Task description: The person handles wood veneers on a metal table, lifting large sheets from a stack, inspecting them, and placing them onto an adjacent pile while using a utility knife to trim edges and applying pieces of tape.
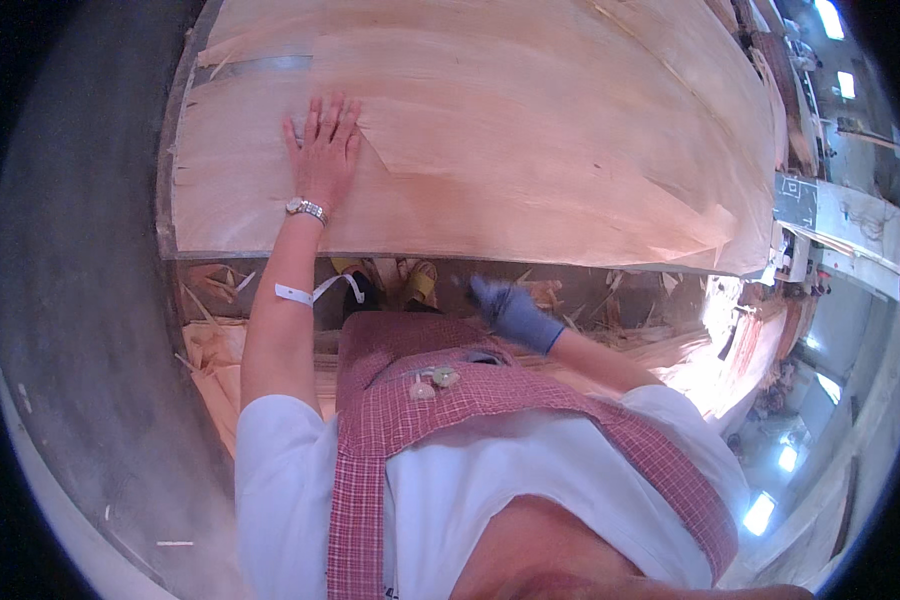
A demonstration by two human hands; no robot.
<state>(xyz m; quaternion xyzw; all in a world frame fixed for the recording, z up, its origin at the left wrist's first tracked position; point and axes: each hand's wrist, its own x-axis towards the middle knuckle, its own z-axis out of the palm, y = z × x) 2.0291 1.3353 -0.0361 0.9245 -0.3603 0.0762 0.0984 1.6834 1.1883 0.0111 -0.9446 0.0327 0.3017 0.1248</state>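
Note:
My left hand [322,145] lies flat, fingers spread, on a large pale sheet of wood veneer [530,120] that covers a wide work surface. A metal watch sits on that wrist and a white strip hangs from the forearm. My right hand [510,310], in a blue glove, is lowered below the front edge of the sheet, near my waist. Its fingers look loosely curled and I see nothing in it. I wear a white top and a red checked apron.
Veneer scraps and splinters [210,345] lie on the floor under the table edge. A grey concrete floor [80,300] runs along the left. Machinery and lit windows [820,230] stand at the right, with more veneer sheets [760,340] stacked below them.

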